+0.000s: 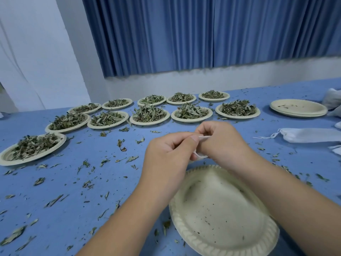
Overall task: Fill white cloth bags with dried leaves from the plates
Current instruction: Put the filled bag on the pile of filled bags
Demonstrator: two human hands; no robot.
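My left hand (pixel 168 154) and my right hand (pixel 221 141) meet above the blue table, both pinching a small white cloth bag (pixel 200 156) of which only slivers show between the fingers. Its white edge or string (pixel 203 138) peeks out at my left thumb. Below my hands lies a cream paper plate (pixel 221 209) holding only crumbs. Several plates heaped with dried leaves (pixel 149 113) stand in two rows farther back, one more at the left (pixel 31 146).
Loose dried leaves (pixel 84 164) lie scattered over the blue tablecloth. A stack of leafless plates (pixel 298 108) sits at the right back. A white drawstring bag (pixel 310 134) lies at the right edge, more white cloth beyond it. Blue curtains hang behind.
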